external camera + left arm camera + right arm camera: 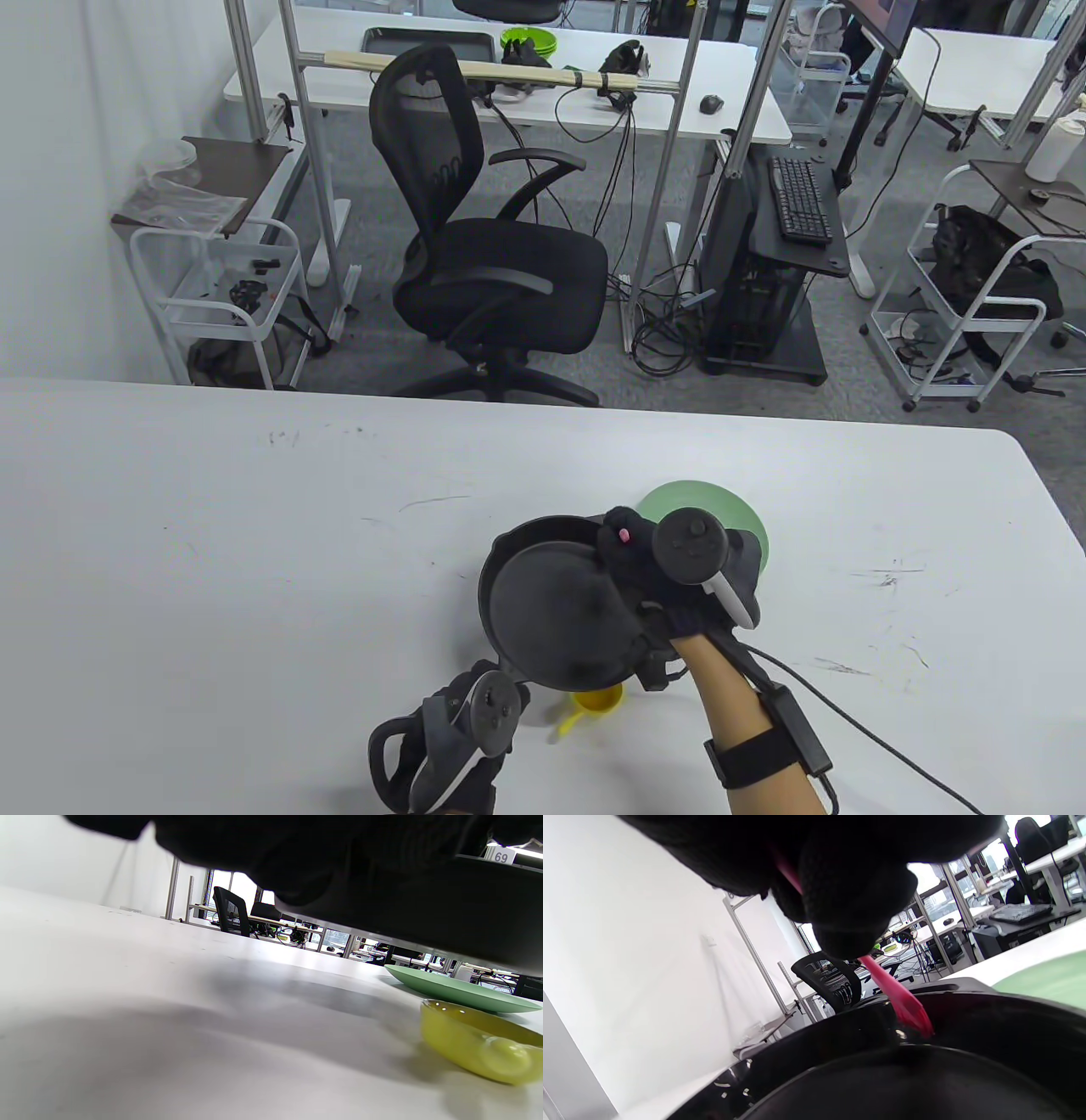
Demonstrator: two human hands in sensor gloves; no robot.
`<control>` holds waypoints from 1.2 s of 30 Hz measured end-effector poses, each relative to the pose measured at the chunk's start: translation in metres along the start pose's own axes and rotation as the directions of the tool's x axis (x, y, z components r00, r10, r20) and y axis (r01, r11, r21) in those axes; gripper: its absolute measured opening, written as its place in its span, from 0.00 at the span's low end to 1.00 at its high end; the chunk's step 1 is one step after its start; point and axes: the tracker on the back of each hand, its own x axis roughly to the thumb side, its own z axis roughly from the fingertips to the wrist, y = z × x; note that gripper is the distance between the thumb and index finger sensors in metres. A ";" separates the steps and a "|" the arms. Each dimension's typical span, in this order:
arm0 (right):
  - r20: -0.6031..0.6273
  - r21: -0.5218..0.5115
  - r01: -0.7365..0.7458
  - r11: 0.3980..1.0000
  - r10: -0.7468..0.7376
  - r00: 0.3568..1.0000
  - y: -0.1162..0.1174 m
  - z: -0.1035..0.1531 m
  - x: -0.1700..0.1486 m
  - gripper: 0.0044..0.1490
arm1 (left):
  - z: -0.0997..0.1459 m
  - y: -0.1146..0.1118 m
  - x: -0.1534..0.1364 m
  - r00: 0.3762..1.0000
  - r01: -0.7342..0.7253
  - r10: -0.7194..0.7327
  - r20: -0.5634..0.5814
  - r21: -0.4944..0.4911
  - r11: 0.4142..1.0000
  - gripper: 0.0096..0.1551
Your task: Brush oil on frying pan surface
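Observation:
A black frying pan (547, 607) hangs tilted above the white table (254, 552); the left wrist view shows its underside (424, 908) off the tabletop. My left hand (471, 717) grips it at the near rim, where the handle is hidden under the glove. Over the pan's right side, my right hand (632, 552) pinches a pink brush (899, 997). The bristle tip touches the pan's inner wall (950, 1014). Only the brush's pink end (624, 535) shows in the table view.
A small yellow bowl (598, 700) sits on the table under the pan's near edge, and it also appears in the left wrist view (475, 1043). A green plate (713, 514) lies just beyond the pan on the right. A cable trails from my right wrist.

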 end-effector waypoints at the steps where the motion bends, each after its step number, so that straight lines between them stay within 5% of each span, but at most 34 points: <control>1: -0.001 0.005 -0.013 1.000 0.013 1.000 0.003 -0.001 0.002 0.27 | 0.000 0.000 0.000 1.000 0.000 0.000 0.001 0.001 1.000 0.35; 9: -0.051 0.129 0.204 0.971 -0.199 0.979 0.033 -0.009 0.009 0.28 | 0.001 -0.001 0.002 1.000 0.004 -0.004 0.011 0.007 1.000 0.35; 14: -0.077 0.196 0.392 0.899 -0.384 0.920 0.046 -0.011 0.011 0.28 | 0.000 -0.003 0.003 1.000 0.005 -0.005 0.008 -0.003 1.000 0.35; 25: -0.072 0.278 0.552 0.786 -0.556 0.828 0.049 -0.013 0.015 0.29 | 0.000 -0.003 0.003 1.000 0.003 -0.003 0.006 0.002 1.000 0.35; 36: -0.122 0.173 0.404 0.898 -0.388 0.914 0.034 -0.013 0.000 0.29 | 0.000 -0.002 0.000 0.999 -0.031 0.031 -0.009 0.006 1.000 0.35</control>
